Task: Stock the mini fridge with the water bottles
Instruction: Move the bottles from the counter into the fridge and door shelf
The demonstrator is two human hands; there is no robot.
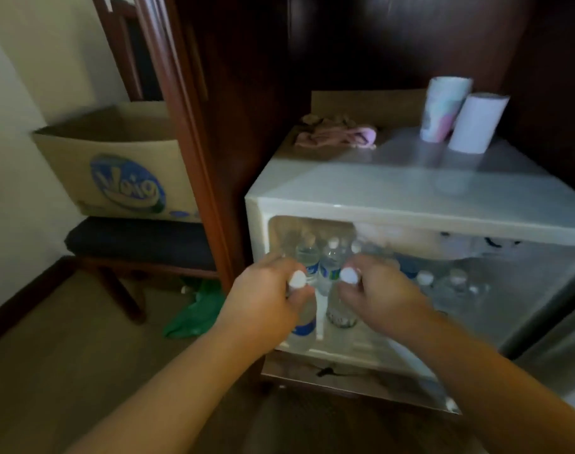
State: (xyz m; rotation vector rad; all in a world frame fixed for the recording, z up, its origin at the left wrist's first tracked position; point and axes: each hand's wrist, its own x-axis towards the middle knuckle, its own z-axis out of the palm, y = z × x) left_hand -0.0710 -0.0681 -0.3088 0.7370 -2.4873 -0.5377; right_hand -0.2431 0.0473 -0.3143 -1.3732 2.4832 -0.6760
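The white mini fridge (394, 191) stands open inside a dark wooden cabinet, with several water bottles (332, 260) upright on its shelf. My left hand (263, 299) grips the neck of a white-capped water bottle (304, 326) with a blue label, at the front left of the fridge opening. My right hand (381, 290) grips the neck of a second white-capped bottle (340, 309) just beside it. Both bottles stand roughly upright at the front edge of the shelf. More bottles (456, 286) show on the right, blurred.
On the fridge top lie a pink cloth (338, 136) and two paper rolls (459, 113). The fridge door (557, 339) hangs open at right. A cardboard box (115, 165) sits on a dark chair (138, 240) at left, with a green bag (194, 312) on the floor.
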